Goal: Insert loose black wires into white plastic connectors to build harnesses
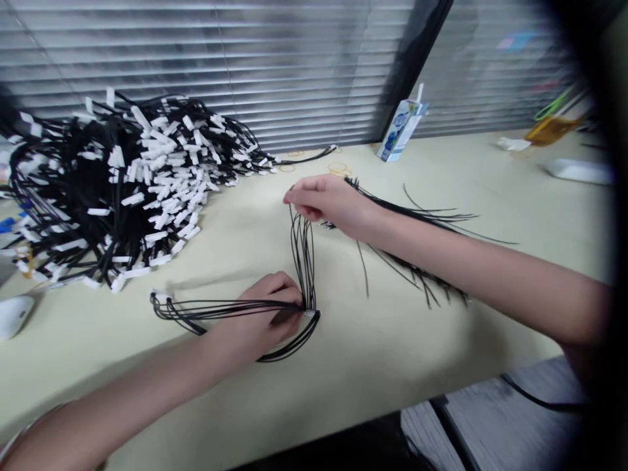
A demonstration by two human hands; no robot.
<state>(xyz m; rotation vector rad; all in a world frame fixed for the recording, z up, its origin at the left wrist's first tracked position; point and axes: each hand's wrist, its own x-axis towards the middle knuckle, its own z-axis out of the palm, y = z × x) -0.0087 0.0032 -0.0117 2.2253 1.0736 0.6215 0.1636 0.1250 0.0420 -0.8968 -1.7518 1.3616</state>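
**Two hands bend a bundle of black wires on the desk**

Head view: near the centre of the frame, a bundle of thin black wires (301,261) lies bent on the pale desk (373,353). One run goes from looped ends at left centre (161,307) across to the right; the other rises from the bend toward the upper middle, so the two long axes meet at roughly a right angle.

The left hand (267,314) comes in from the lower left and rests right at the bend, its fingers closed down on the wires against the desk. The right hand (326,203) reaches in from the right and pinches the upper end of the rising run, thumb and fingers together on the strands. Of the two, the left hand is nearer the bend; the right sits above it in the frame, at the far end of the upright run.

Under the right forearm a loose spread of wires (417,261) fans toward the right. A large heap of tagged wires (122,190) fills the upper left (white labels all over it). A small carton (400,131) stands at upper centre-right, with rubber bands (337,168) just left of it.
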